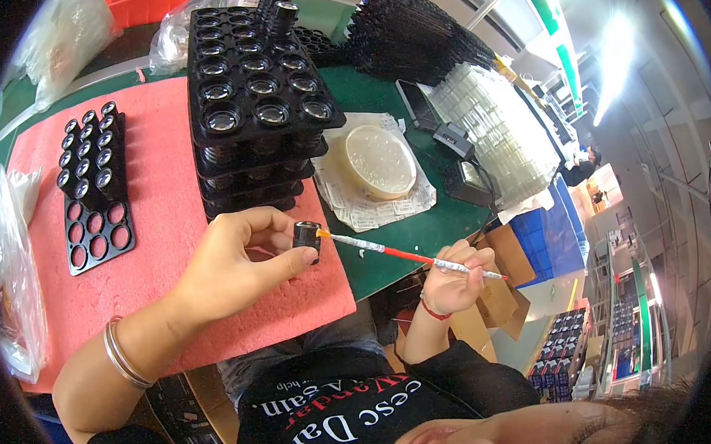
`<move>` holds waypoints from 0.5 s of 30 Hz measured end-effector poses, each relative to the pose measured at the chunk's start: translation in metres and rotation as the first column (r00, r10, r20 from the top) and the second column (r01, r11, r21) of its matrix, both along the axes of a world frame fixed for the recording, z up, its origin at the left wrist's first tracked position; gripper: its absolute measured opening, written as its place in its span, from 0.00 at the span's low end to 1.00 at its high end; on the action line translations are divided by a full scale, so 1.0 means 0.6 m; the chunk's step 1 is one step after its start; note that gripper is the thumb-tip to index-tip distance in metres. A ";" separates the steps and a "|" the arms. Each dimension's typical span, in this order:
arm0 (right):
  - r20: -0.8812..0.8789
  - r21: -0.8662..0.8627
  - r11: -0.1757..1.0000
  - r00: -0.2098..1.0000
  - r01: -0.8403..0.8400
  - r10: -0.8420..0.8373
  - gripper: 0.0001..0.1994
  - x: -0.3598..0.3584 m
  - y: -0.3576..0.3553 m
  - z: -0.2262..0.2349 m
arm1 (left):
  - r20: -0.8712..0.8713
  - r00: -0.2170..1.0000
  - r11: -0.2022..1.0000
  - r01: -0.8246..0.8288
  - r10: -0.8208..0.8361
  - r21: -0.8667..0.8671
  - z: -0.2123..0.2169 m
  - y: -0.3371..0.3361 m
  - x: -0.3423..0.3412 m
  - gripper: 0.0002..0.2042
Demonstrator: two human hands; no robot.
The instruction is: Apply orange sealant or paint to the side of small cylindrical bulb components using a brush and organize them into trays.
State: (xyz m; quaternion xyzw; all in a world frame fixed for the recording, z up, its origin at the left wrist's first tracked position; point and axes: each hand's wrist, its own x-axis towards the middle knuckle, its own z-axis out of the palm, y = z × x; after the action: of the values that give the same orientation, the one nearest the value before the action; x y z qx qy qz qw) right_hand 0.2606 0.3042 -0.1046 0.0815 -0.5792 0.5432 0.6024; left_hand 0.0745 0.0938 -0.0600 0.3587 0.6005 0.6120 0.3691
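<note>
Covering most of the green bench [420,231], a pink foam mat [162,216] carries the work. A stack of black trays [257,106], near the mat's far right corner, holds rows of small black lens barrels in its top layer. A flat black tray [93,199] toward the left shows its upper rows filled with barrels and six lower holes empty, so that tray appears partly filled, with places left. A shallow round dish [379,161] rests on printed paper beside the stack. The left hand [237,264] is closed around one lens barrel [307,236], held above the mat's right edge. The right hand [453,277] pinches a thin brush [410,257], its orange tip touching the barrel.
</note>
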 end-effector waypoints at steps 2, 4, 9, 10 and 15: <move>0.007 0.002 1.000 1.000 0.014 -0.014 0.11 -0.001 -0.001 0.000 | 0.015 1.000 1.000 0.015 -0.015 0.013 0.002 0.000 0.000 0.10; -0.007 -0.005 1.000 1.000 0.015 -0.015 0.11 -0.002 -0.001 0.000 | 0.059 0.997 0.999 0.044 -0.045 0.017 0.003 -0.001 -0.001 0.10; -0.042 -0.017 0.997 0.997 0.072 -0.072 0.10 -0.009 0.012 -0.011 | 0.049 0.997 0.998 0.062 -0.063 0.030 0.008 -0.002 0.001 0.11; -0.054 -0.028 0.991 0.990 0.132 -0.133 0.09 -0.012 0.016 -0.014 | 0.053 0.996 0.997 0.067 -0.069 0.042 0.008 -0.002 0.002 0.11; -0.103 -0.166 0.973 0.978 0.163 -0.181 0.10 -0.024 0.015 -0.019 | -0.346 0.929 0.989 0.099 -0.131 -0.111 0.037 -0.023 -0.005 0.11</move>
State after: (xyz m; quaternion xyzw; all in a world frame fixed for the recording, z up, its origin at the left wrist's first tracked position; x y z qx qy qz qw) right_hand 0.2460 0.3132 -0.1160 0.0152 -0.5030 0.5270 0.6849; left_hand 0.0715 0.0797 -0.0375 0.4799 0.6621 0.4871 0.3067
